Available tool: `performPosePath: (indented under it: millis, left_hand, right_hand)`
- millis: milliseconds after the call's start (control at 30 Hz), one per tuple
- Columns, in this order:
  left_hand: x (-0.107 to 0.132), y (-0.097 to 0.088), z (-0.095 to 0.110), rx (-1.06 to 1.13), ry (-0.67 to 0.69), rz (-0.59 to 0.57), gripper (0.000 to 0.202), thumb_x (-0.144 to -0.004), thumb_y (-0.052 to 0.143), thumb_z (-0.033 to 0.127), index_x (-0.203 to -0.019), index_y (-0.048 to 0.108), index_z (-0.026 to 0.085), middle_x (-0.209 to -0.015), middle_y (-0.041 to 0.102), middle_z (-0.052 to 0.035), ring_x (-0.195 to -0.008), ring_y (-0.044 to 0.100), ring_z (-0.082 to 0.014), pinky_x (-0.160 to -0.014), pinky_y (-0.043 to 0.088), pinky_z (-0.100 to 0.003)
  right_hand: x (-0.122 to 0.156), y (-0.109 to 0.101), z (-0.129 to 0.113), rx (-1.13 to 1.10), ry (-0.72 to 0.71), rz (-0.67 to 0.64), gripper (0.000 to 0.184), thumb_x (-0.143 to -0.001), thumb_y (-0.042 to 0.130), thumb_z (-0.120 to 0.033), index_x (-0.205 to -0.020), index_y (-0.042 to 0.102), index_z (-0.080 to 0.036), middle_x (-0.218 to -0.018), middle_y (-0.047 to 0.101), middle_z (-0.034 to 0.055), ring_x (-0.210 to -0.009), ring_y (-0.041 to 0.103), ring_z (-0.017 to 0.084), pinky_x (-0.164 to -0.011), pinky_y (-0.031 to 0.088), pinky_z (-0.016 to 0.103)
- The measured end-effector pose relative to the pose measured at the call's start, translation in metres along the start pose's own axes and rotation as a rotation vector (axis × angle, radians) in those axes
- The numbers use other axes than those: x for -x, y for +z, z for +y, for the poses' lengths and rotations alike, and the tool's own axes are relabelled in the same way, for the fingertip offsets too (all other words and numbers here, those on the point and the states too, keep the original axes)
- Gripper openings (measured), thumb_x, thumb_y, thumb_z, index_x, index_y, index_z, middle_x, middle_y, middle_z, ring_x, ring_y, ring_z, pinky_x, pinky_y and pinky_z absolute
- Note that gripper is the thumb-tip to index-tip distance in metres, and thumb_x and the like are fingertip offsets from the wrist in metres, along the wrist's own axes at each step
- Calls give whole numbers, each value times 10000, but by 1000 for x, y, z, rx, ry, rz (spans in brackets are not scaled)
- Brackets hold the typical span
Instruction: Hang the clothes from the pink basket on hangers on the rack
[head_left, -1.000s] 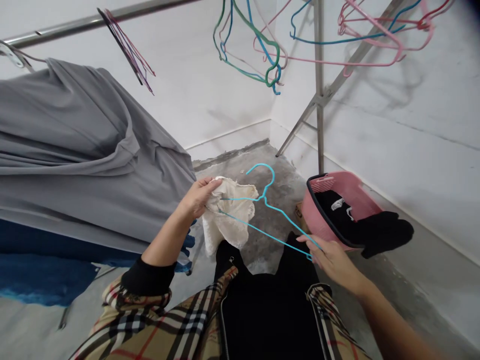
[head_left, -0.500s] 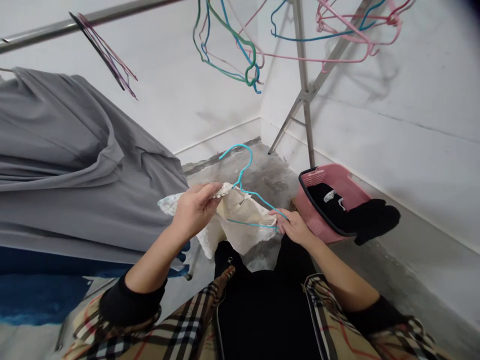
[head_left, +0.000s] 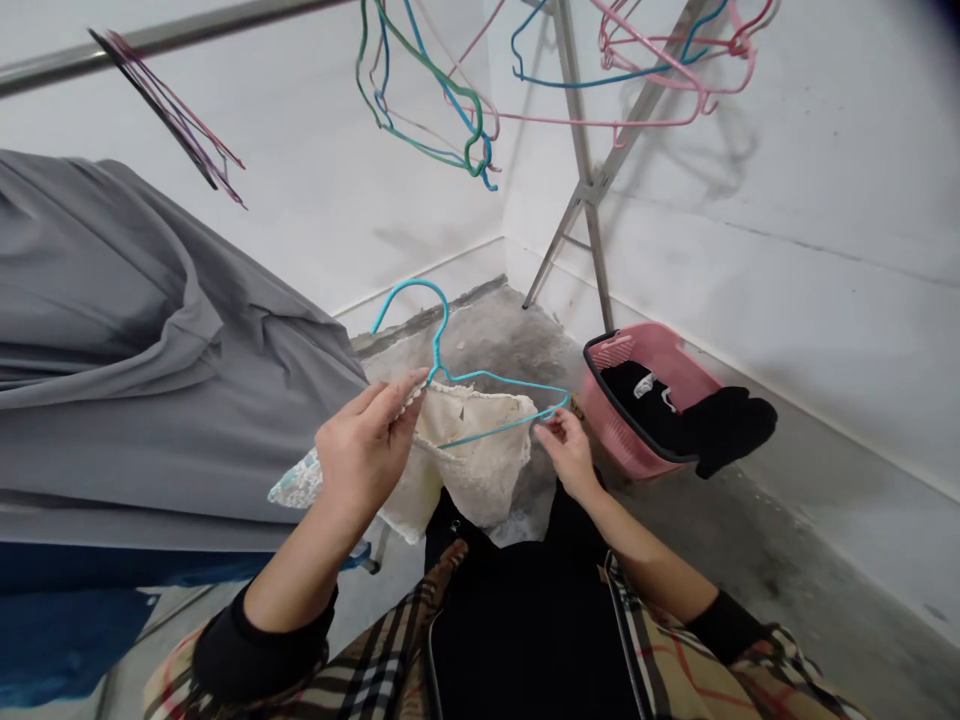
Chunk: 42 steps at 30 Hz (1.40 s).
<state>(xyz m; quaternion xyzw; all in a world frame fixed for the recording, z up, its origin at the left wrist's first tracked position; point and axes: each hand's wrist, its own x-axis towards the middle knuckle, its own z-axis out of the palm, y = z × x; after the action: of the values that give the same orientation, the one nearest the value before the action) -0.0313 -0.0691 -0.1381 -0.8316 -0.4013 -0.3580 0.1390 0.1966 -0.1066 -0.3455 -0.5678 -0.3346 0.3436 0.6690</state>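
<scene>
A cream, lace-edged garment (head_left: pixel 480 480) hangs partly around a light blue hanger (head_left: pixel 495 378) in front of my body. My left hand (head_left: pixel 367 440) is closed, pinching the garment's edge together with the hanger just below its hook. A patterned white-and-blue piece of the cloth sticks out to the left beneath that hand. At the hanger's bare right end, my right hand (head_left: pixel 568 450) has its fingers curled around the lower bar. The garment's right edge lies a little inward from that end.
Several pink, blue and green hangers (head_left: pixel 480 110) hang overhead from a metal rail (head_left: pixel 180 35). Grey cloth (head_left: pixel 150 350) drapes at left. A pink basket (head_left: pixel 630 430) with black clothes (head_left: pixel 697 420) stands at right, near the rack's legs (head_left: pixel 596 260) and the wall.
The hanger has shifted left and its right end now shows bare, outside the garment. My right hand has moved slightly left and up; my left hand now grips nearer the hook's base.
</scene>
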Motion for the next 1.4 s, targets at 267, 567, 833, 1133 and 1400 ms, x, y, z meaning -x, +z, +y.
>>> performPosePath:
  millis: [267, 567, 833, 1133, 1400]
  left_hand:
    - [7, 10, 16, 15, 95, 45, 267, -913, 588, 223, -1152, 698, 274, -823, 714, -7, -722, 642, -121, -609, 408, -205]
    - [25, 24, -32, -72, -41, 175, 195, -908, 614, 284, -1060, 723, 226, -700, 664, -8, -605, 568, -110, -566, 371, -214]
    - [51, 47, -39, -118, 109, 116, 227, -891, 631, 252, -1088, 738, 283, -678, 655, -9, -576, 543, -109, -562, 364, -229]
    - [38, 52, -43, 299, -143, 160, 264, -899, 568, 381, -888, 741, 182, -608, 633, -11, -503, 510, -98, -521, 389, -211]
    - [10, 31, -41, 502, -265, 193, 239, -848, 626, 404, -904, 752, 208, -691, 693, -13, -590, 577, -122, -611, 458, -238]
  right_hand:
    - [-17, 48, -19, -70, 210, -67, 482, -645, 726, -328, -1077, 547, -212, -892, 599, 23, -715, 510, 136, -663, 459, 273]
    - [-10, 2, -29, -361, 439, -110, 315, -585, 644, -337, -851, 566, -188, -738, 652, 21, -645, 607, 150, -629, 518, 301]
    - [-18, -13, -57, -330, 260, 49, 263, -632, 676, -335, -826, 555, -206, -478, 439, -97, -416, 381, 65, -451, 342, 206]
    - [-14, -52, -110, 461, -376, -304, 397, -855, 594, -371, -1212, 595, -197, -996, 663, 65, -838, 630, 167, -720, 502, 296]
    - [-42, -60, -152, 1080, -733, -524, 460, -999, 319, -480, -1173, 638, -197, -1058, 716, 106, -959, 659, 249, -840, 495, 384]
